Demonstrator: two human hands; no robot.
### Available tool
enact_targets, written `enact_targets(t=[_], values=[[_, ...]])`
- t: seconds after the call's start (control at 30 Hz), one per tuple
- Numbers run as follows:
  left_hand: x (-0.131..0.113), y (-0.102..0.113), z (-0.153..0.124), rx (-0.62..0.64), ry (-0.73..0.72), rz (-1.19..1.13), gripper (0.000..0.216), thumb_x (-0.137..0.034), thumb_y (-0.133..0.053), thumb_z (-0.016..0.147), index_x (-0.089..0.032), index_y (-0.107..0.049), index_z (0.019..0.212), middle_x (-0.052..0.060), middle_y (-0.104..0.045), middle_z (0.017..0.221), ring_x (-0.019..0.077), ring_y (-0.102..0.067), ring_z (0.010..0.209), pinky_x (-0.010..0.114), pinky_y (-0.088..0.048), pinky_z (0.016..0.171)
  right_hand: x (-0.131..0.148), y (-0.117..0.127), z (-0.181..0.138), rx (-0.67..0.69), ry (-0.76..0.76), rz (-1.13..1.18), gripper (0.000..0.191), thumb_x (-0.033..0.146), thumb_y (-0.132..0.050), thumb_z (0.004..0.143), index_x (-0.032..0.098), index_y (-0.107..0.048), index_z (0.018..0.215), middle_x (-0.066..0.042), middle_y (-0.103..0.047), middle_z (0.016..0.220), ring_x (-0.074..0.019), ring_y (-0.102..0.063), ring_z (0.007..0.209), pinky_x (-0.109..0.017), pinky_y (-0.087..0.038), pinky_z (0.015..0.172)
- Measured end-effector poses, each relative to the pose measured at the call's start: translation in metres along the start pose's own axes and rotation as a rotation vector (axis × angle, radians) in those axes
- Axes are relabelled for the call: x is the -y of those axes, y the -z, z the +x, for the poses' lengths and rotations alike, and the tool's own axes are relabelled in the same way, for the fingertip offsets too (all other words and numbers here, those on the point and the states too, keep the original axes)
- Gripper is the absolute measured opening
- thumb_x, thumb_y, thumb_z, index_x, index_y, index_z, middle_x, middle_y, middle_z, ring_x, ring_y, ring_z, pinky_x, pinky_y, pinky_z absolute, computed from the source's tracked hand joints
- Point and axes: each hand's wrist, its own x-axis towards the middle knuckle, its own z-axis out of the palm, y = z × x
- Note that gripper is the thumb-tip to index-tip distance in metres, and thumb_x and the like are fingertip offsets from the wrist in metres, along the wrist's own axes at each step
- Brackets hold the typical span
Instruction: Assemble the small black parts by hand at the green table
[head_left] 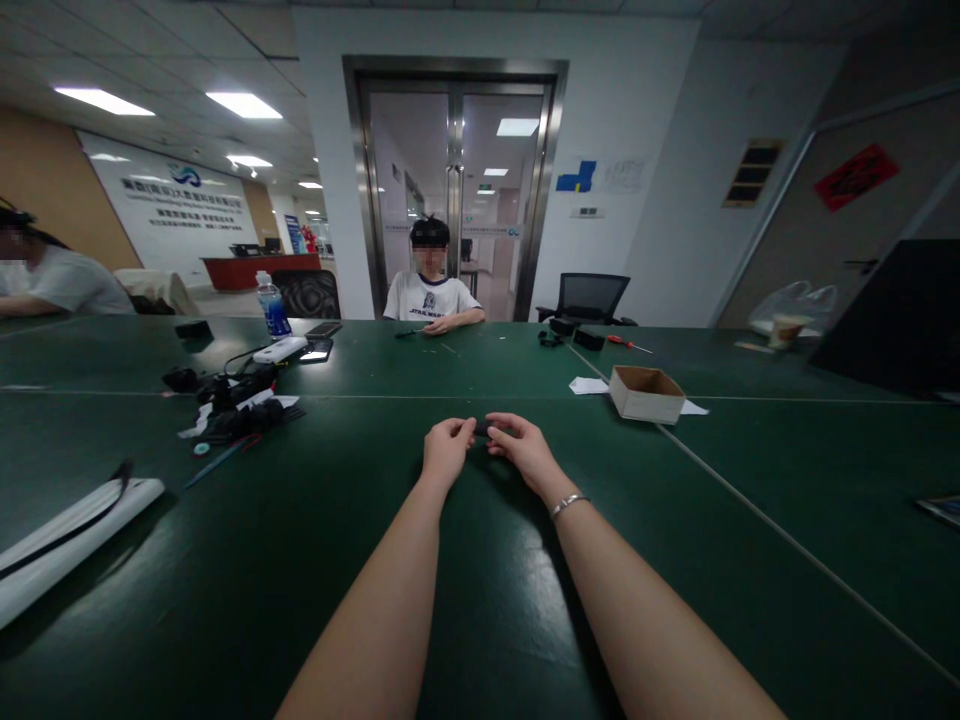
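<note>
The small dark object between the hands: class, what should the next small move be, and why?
Perhaps turn the small dark object slightly with the right hand while the left hand steadies it: the hands are at its opposite ends and hide part of it, so turning may reveal more.

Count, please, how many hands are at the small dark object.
2: the left hand at the left side of the small dark object, the right hand at its right.
</note>
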Motion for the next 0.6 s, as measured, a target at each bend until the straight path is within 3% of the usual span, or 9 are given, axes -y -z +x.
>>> enact_targets(t=[0.47, 0.6], values=[[-0.0092, 0.0030, -0.0031, -0.012, 0.089, 0.098, 0.032, -0.042, -0.054, 0.086, -0.014, -0.068, 0.076, 0.005, -0.066, 0.067, 0.0140, -0.057, 0.058, 0.025, -0.041, 0.058, 0.0015, -0.0019, -0.0025, 0.043, 0.076, -0.115, 0.033, 0.018, -0.077, 0.066, 0.016, -0.070, 0.099, -0.005, -0.064, 0.095, -0.0137, -0.064, 0.071, -0.023, -0.057, 0.061], [-0.0094, 0.0023, -0.0009, -0.021, 0.099, 0.153, 0.033, -0.041, -0.053, 0.087, -0.015, -0.066, 0.070, 0.004, -0.065, 0.064, 0.0137, -0.057, 0.057, 0.025, -0.041, 0.060, 0.0001, -0.0037, -0.0021, 0.022, 0.109, -0.196, 0.031, 0.014, -0.073, 0.068, 0.017, -0.070, 0.098, -0.005, -0.065, 0.097, -0.0116, -0.062, 0.064, -0.024, -0.057, 0.058]])
